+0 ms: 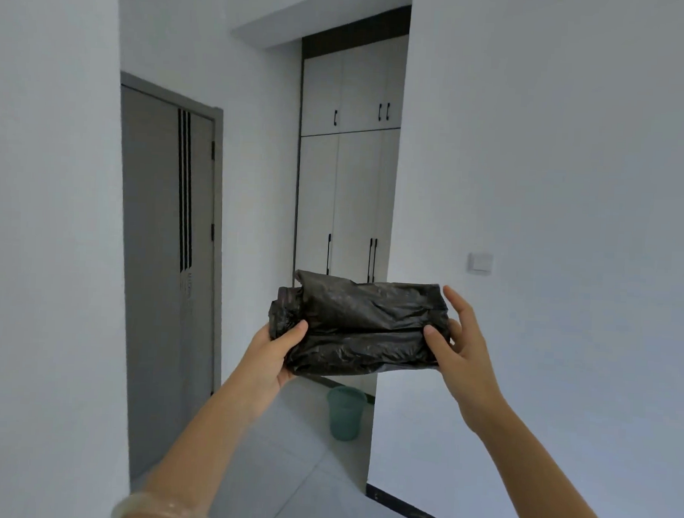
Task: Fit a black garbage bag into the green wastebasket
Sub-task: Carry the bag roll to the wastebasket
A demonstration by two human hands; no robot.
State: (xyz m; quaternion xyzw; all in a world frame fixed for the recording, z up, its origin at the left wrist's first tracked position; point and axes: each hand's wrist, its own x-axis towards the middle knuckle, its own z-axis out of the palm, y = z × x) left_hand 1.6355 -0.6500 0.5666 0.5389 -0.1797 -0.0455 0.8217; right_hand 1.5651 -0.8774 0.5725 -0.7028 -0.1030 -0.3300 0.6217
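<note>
A folded, crumpled black garbage bag (358,325) is held up at chest height in front of me. My left hand (274,354) grips its lower left end from beneath, thumb on top. My right hand (456,346) pinches its right end with the thumb in front and the fingers spread behind. The green wastebasket (345,412) stands upright on the floor farther down the hallway, below the bag and apart from both hands. Its opening looks bare.
A grey door (161,273) is shut on the left. White cupboards (343,203) close the far end of the hallway. A white wall (552,230) with a light switch (480,263) juts out on the right. Light floor tiles (305,474) lead to the wastebasket.
</note>
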